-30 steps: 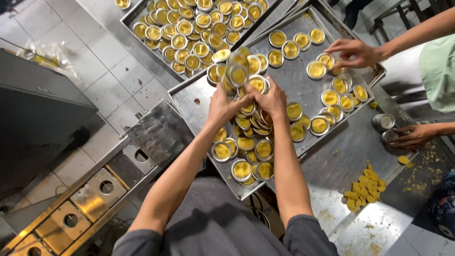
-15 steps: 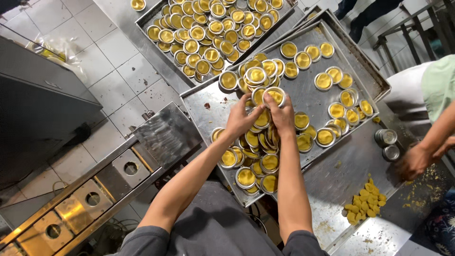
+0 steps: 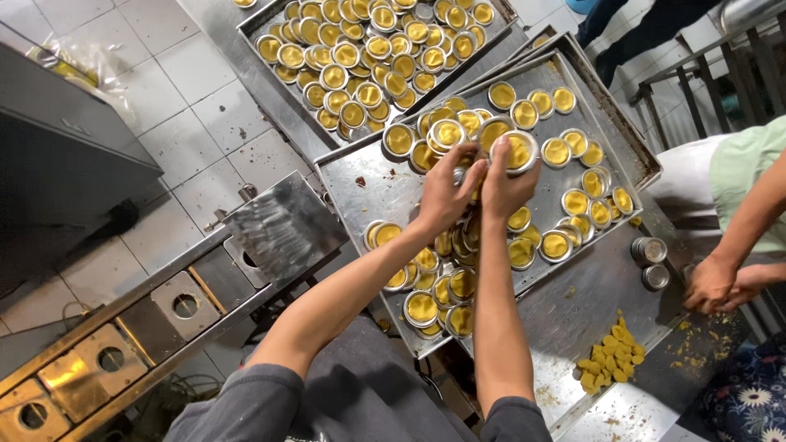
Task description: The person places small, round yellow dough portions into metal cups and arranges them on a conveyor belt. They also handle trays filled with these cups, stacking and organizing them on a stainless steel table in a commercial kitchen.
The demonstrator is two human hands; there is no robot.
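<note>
Both my hands reach over a large steel baking tray [image 3: 368, 192] that holds several small round metal tins filled with yellow dough. My left hand [image 3: 446, 192] closes on a tin near the tray's middle. My right hand [image 3: 506, 176] grips a yellow-filled tin [image 3: 519, 152] tilted up at its fingertips. A loose cluster of filled tins [image 3: 438, 131] lies just beyond my fingers, and a heap of tins [image 3: 446, 290] lies under my forearms at the near edge.
A second tray [image 3: 274, 16] packed with filled tins sits further away. Another person's hands [image 3: 716, 282] work at the right by stacked empty tins [image 3: 648, 250]. Yellow dough pieces [image 3: 610, 360] lie on the steel table. A metal press machine [image 3: 282, 225] stands left.
My hands have lifted from the heap and moved toward the far middle of the tray with tins. The other person's hand has withdrawn from the tray to the right.
</note>
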